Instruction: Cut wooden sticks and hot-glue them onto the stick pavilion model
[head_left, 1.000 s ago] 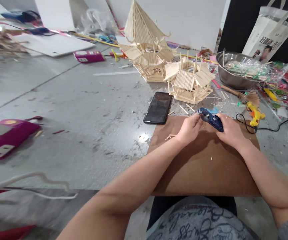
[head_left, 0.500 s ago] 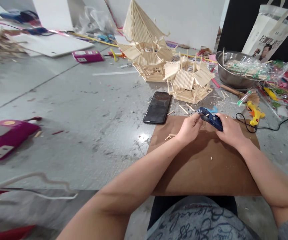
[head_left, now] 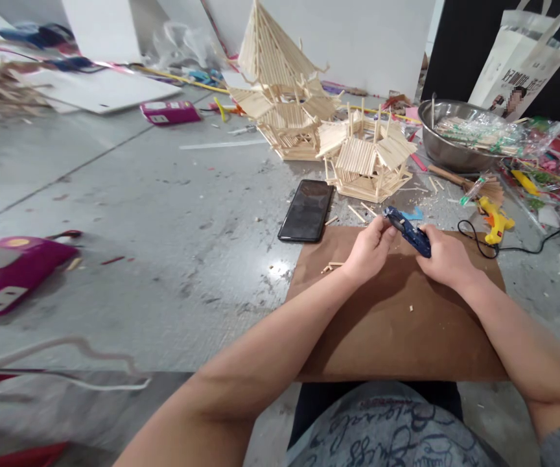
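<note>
My right hand (head_left: pixel 448 254) is closed around the lower end of a dark blue hand tool (head_left: pixel 413 237), which looks like a cutter and slants up to the left. At its upper end my left hand (head_left: pixel 370 246) has its fingers pinched together; what they hold is hidden. Below both hands lies a brown board (head_left: pixel 387 337). Short wooden sticks (head_left: pixel 332 266) rest on it near my left wrist, and a tiny pale offcut (head_left: pixel 411 308) is farther right. Beyond my hands stands a low stick-built pavilion (head_left: pixel 365 159), with a taller stick-built tower (head_left: pixel 284 84) behind it.
A black phone (head_left: pixel 306 211) lies left of the board. To the right are a yellow glue gun (head_left: pixel 495 220) with a black cord and a steel bowl (head_left: pixel 448 146) of bagged sticks. Purple power strips (head_left: pixel 22 272) sit at the left. A white bag (head_left: pixel 518 65) stands at the back right.
The tool has tilted and shifted very slightly left in my right hand. My left fingers have moved a little at its upper end. Everything else stays put.
</note>
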Tool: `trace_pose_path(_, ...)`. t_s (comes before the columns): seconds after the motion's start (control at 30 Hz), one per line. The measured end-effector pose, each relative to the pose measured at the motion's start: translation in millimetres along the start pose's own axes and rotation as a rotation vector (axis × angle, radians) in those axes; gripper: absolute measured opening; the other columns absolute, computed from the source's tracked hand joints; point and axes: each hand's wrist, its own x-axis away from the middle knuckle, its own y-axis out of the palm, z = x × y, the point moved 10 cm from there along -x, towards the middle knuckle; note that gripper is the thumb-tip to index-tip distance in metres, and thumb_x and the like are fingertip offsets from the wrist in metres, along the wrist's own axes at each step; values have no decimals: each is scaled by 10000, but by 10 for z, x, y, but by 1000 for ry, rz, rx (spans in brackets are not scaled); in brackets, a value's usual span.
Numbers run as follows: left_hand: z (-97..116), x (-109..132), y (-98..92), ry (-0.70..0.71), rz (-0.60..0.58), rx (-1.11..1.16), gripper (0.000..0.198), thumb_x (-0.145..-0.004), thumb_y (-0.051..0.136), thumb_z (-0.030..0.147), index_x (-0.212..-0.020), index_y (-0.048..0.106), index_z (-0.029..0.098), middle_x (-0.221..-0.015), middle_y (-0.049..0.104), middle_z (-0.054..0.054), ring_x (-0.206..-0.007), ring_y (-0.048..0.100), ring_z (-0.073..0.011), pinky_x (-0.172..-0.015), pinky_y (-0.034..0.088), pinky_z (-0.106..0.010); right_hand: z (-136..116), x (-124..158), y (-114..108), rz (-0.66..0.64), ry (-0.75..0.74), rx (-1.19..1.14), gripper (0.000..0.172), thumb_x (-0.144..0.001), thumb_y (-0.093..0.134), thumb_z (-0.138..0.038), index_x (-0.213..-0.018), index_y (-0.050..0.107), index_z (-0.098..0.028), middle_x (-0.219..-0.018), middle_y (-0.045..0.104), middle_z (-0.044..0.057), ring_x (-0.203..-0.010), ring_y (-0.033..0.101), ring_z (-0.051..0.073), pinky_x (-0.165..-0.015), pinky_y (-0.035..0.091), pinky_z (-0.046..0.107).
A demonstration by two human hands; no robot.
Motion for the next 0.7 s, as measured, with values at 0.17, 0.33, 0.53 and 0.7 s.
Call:
trace_pose_path(0.17,117,-12,1,60,-11,-37,163,-808,460,322,-767,512,173,-658,534,11,-622,473,-92,-608,399,-204,-7,2,-12,-15,17,-27,390,-696,485,-267,-1072,489,-165,-910,662,113,-773,625,279,-622,425,342)
trace_pose_path(0.33,209,-23,-14,67,-23,-4,198,-800,476,349,-742,542,171,-632,529,7,-645,489,-108,-603,401,-210,-32,16,-56,5,-5,-61,424,-695,477,-262,-1109,466,-173,-994,645,112,-825,619,280,-639,431,347)
trace_pose_path(0.53,143,-43,44,-32,-96,162,317,-736,534,491,-728,572,176,-515,455,22,-565,455,-105,-507,364,-206,-39,27,-84,44,-62,-108,450,-676,474,-232,-1122,447,-175,-1024,628,112,-868,606,274,-663,438,348)
trace_pose_path(0.7,88,-53,110,-96,-159,318,401,-659,589,557,-680,532,161,-430,345,69,-412,313,-51,-405,241,-194,-32,24,-89,43,-75,-135,469,-664,476,-227,-1129,436,-178,-1046,616,113,-893,597,275,-693,443,362)
